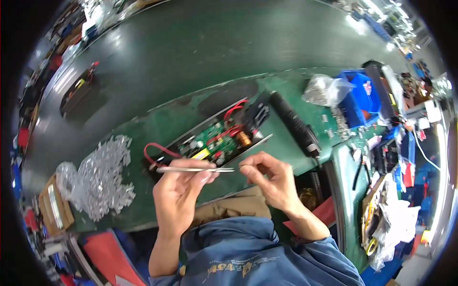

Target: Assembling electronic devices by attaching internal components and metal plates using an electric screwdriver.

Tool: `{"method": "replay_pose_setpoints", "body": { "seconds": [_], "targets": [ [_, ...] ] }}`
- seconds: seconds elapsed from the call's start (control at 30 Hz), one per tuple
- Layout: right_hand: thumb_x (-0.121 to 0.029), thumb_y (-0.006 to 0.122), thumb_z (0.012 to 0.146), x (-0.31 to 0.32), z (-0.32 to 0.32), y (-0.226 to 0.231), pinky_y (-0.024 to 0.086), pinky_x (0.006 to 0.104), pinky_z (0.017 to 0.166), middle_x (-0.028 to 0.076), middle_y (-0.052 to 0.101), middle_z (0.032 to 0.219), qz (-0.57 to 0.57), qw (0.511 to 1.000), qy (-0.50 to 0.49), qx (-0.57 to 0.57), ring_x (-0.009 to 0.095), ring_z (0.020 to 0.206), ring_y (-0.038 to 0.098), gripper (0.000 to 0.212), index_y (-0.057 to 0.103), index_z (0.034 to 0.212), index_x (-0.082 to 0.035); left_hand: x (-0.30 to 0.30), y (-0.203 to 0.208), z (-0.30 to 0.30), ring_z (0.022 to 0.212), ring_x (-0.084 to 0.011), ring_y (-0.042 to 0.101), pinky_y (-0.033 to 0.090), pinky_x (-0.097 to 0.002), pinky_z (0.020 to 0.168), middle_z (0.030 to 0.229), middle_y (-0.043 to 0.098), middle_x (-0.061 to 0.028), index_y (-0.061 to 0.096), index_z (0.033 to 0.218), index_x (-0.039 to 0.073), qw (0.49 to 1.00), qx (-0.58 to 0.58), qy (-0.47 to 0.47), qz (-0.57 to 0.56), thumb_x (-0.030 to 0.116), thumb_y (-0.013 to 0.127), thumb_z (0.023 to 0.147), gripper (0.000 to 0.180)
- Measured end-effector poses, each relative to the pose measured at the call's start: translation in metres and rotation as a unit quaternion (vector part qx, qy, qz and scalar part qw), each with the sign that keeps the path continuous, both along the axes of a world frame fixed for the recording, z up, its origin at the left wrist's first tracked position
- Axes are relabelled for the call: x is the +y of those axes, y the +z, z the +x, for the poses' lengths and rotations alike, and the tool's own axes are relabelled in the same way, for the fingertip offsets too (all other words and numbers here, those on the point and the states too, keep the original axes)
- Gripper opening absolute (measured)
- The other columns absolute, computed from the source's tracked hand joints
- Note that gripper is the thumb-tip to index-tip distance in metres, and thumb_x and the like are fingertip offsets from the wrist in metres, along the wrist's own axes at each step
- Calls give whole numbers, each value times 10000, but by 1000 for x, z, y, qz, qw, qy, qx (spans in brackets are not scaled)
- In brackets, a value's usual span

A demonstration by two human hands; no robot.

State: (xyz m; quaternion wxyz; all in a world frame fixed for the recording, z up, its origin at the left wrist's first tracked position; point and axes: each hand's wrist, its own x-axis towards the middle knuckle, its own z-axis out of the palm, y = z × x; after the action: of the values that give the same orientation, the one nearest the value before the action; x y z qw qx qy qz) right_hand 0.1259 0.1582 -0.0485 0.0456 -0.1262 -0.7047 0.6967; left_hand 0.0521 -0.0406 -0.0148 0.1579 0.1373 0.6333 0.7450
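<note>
My left hand (175, 200) pinches a pair of metal tweezers (193, 169) between thumb and fingers, their tips pointing right. Close to those tips, my right hand (274, 183) has its thumb and forefinger pressed together; anything between them is too small to make out. Just beyond both hands lies an open black metal housing (191, 131) with a green circuit board (213, 133) inside. Red wires (152, 148) loop out at its left end, and a copper coil (244, 139) sits toward its right.
A black electric screwdriver (293, 121) lies right of the housing. Small clear plastic pieces (102, 176) are heaped at the left. A plastic bag (327, 90) and a blue bin (355, 102) stand at the right. Another housing (78, 93) sits at the far left.
</note>
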Motion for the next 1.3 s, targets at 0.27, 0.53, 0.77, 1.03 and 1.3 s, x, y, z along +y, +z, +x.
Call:
{"method": "replay_pose_setpoints", "body": {
  "seconds": [0.27, 0.53, 0.77, 1.03, 1.3],
  "targets": [
    [-129, 664, 1016, -12, -3, -5, 509, 222, 704, 37, 676, 911, -55, 998, 2, -16, 77, 786, 618, 186, 672, 1094, 40, -4, -4, 3, 978, -219, 724, 598, -317, 882, 1081, 716, -178, 592, 1176, -82, 999, -24, 14, -16, 51, 664, 995, 236],
    [-113, 671, 1009, -13, -2, -7, 511, 226, 709, 40, 670, 935, -31, 999, 10, -8, 83, 799, 626, 175, 678, 1084, 44, -2, -7, 2, 954, -212, 729, 595, -303, 853, 1065, 719, -168, 602, 1150, -77, 999, -15, 23, -24, 56, 665, 996, 213],
    [-90, 671, 1004, -12, -4, -10, 510, 233, 711, 50, 654, 945, -28, 999, 20, -8, 91, 800, 624, 159, 676, 1082, 48, -2, -8, 3, 948, -203, 730, 589, -291, 832, 1054, 724, -163, 613, 1139, -72, 999, -15, 35, -26, 66, 674, 994, 210],
    [-76, 669, 1002, -10, -5, -13, 516, 239, 721, 54, 656, 953, -9, 999, 30, -10, 94, 811, 628, 153, 675, 1089, 50, -1, -8, 1, 935, -204, 738, 587, -284, 817, 1044, 732, -162, 620, 1139, -73, 998, -25, 39, -40, 70, 679, 993, 213],
    [-70, 670, 1000, -10, -7, -16, 525, 241, 728, 56, 657, 962, -4, 999, 34, -13, 95, 826, 634, 153, 674, 1094, 50, -1, -9, 1, 938, -214, 744, 590, -282, 804, 1049, 731, -167, 621, 1138, -76, 998, -27, 44, -47, 75, 682, 992, 218]
  ]
}}
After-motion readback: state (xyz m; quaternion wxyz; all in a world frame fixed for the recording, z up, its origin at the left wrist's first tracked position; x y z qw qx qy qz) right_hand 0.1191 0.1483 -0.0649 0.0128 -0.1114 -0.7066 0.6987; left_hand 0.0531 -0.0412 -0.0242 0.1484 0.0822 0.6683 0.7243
